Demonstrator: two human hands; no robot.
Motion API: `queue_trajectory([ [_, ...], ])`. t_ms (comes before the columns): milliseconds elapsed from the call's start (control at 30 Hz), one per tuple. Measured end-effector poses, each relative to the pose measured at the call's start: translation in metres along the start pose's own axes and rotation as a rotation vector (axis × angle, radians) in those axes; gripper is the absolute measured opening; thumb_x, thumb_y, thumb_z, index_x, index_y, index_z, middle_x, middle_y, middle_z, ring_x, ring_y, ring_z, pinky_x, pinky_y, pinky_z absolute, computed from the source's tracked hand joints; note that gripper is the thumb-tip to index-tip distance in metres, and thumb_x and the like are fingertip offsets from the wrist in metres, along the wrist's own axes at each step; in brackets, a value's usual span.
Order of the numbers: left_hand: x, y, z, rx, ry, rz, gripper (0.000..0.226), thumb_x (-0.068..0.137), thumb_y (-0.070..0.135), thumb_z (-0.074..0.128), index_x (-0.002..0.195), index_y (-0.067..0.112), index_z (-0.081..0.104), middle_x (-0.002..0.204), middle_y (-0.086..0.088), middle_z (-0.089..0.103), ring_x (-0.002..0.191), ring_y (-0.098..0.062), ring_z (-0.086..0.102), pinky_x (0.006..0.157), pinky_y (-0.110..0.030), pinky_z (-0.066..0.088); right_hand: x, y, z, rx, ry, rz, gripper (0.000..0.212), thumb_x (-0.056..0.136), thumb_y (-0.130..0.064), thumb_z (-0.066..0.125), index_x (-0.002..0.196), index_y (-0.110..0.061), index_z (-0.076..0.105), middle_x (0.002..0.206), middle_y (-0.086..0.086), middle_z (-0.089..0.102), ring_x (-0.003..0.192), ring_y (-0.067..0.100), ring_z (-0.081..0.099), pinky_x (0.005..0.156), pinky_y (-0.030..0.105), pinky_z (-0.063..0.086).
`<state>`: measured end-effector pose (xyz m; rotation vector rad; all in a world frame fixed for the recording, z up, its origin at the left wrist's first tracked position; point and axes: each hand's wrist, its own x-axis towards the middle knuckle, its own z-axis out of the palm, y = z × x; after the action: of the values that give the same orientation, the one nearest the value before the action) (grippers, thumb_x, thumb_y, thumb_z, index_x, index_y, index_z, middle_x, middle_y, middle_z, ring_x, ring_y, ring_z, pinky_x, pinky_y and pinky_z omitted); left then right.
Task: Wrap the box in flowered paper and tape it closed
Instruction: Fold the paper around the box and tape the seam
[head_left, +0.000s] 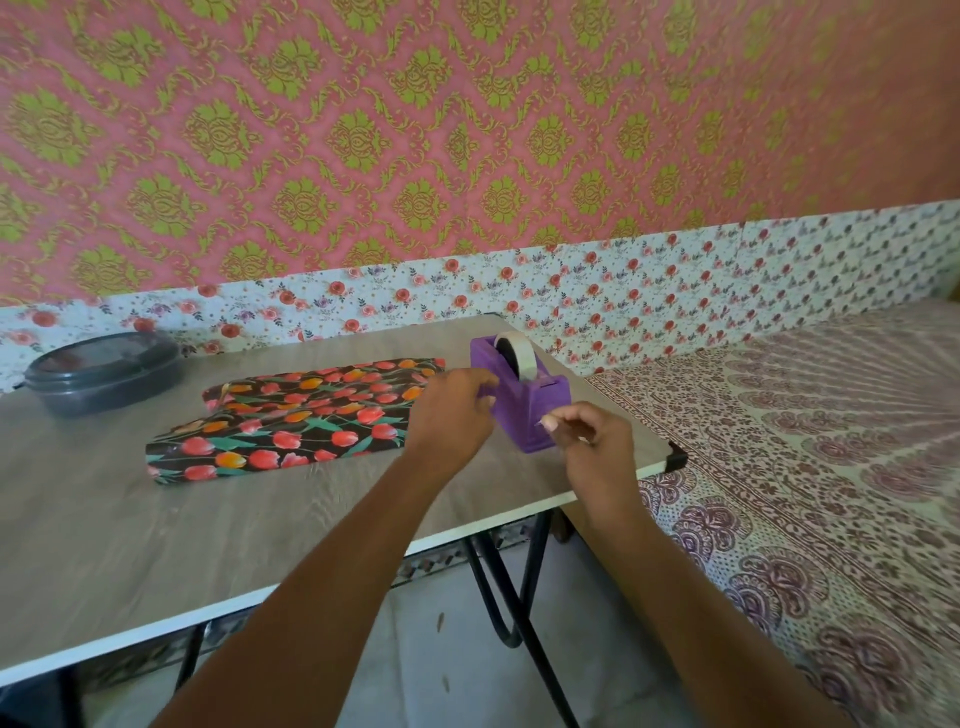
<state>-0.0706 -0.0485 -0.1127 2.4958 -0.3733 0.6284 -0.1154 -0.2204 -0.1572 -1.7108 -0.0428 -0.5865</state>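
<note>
A box wrapped in black paper with red and orange tulips (291, 421) lies flat on the grey wood-grain table (156, 519). Right of it stands a purple tape dispenser (530, 400) with a white tape roll (517, 353). My left hand (452, 410) grips the dispenser's left side. At the dispenser's front end, my right hand (587, 431) has its fingertips pinched together, apparently on a piece of tape; the tape itself is too blurred to make out.
A dark grey lidded container (104, 374) sits at the table's far left. The table's right corner (675, 457) borders a bed with a patterned sheet (805, 467). Black metal legs (514, 597) stand under the table. A flowered wall strip runs behind.
</note>
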Motion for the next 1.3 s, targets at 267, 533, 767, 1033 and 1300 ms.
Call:
queue_trajectory([
  [267, -0.033, -0.084, -0.081, 0.293, 0.165, 0.020, 0.017, 0.095, 0.020, 0.059, 0.102, 0.018, 0.074, 0.103, -0.004, 0.071, 0.093, -0.026, 0.066, 0.078, -0.040, 0.058, -0.002, -0.033, 0.067, 0.205, -0.174, -0.141, 0.024, 0.094, 0.011, 0.062, 0.088, -0.010, 0.072, 0.071, 0.006, 0.069, 0.057, 0.012, 0.057, 0.056, 0.027, 0.050],
  [533, -0.053, -0.160, -0.129, 0.251, -0.079, -0.040, 0.020, 0.098, 0.028, 0.057, 0.108, 0.025, 0.075, 0.100, 0.003, 0.074, 0.088, -0.020, 0.066, 0.078, -0.035, 0.055, 0.023, -0.064, 0.152, -0.019, -0.310, -0.226, 0.038, 0.094, -0.005, 0.071, 0.130, -0.014, 0.070, 0.098, 0.000, 0.079, 0.083, 0.028, 0.075, 0.083, 0.034, 0.059],
  [767, -0.046, -0.178, -0.131, 0.241, -0.183, -0.008, 0.021, 0.099, 0.039, 0.056, 0.112, 0.028, 0.069, 0.104, 0.007, 0.072, 0.089, -0.015, 0.064, 0.079, -0.040, 0.056, 0.060, -0.103, 0.205, -0.088, -0.571, 0.013, 0.028, 0.090, -0.004, 0.071, 0.113, -0.016, 0.061, 0.085, 0.007, 0.078, 0.060, 0.014, 0.060, 0.062, 0.033, 0.046],
  [1033, -0.046, -0.194, -0.119, 0.363, -0.086, 0.052, 0.034, 0.101, 0.047, 0.044, 0.119, 0.030, 0.066, 0.121, 0.013, 0.067, 0.111, -0.013, 0.059, 0.103, -0.044, 0.038, 0.066, -0.064, 0.239, -0.345, -0.535, 0.059, 0.025, 0.085, -0.012, 0.074, 0.095, -0.021, 0.053, 0.099, 0.008, 0.067, 0.093, 0.023, 0.066, 0.075, 0.038, 0.054],
  [1300, -0.047, -0.200, -0.116, 0.336, -0.050, 0.051, 0.040, 0.098, 0.049, 0.045, 0.123, 0.027, 0.068, 0.123, 0.009, 0.069, 0.112, -0.016, 0.063, 0.101, -0.046, 0.044, 0.071, -0.071, 0.249, -0.403, -0.568, 0.128, 0.038, 0.079, -0.021, 0.085, 0.095, -0.016, 0.051, 0.092, 0.009, 0.064, 0.075, 0.019, 0.059, 0.061, 0.033, 0.047],
])
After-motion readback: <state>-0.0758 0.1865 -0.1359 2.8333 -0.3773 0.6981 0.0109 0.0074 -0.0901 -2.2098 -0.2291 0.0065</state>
